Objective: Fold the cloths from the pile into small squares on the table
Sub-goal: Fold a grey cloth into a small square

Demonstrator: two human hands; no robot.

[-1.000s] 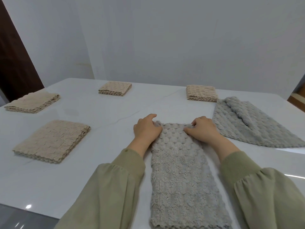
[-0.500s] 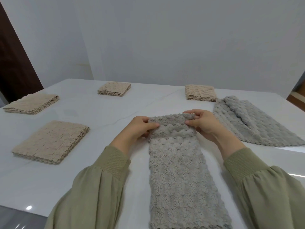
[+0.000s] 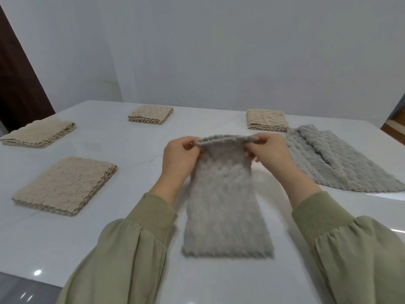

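The grey cloth (image 3: 225, 205), folded into a long strip, sits at the middle of the bench (image 3: 131, 154), running from the near edge toward the far one. Its far end is raised off the bench, held at its two corners. The left grip (image 3: 179, 156) pinches the left corner between thumb and curled fingers, and the right grip (image 3: 271, 154) is clamped on the right corner the same way.

A second ago both grips lay low on that end, which rested flat on the bench. Half a second ago they had pinched it and begun to raise it. Now it stands higher and the strip hangs down from it toward the person. The scalloped near end, which earlier ran out of the bottom of the view, now shows whole. It is blurred, so whether it touches the bench cannot be told.

Just right of the right grip lies the grey pile (image 3: 341, 163), loosely spread toward the right edge and unmoved. Four beige folded squares sit where they were: one near the left edge (image 3: 65, 185), one at the far left corner (image 3: 39, 133), one at the middle of the far edge (image 3: 151, 114), and one at the far edge (image 3: 266, 119) touching the pile's far end. Olive sleeves (image 3: 131, 249) cover the bench's near edge on both sides of the strip.
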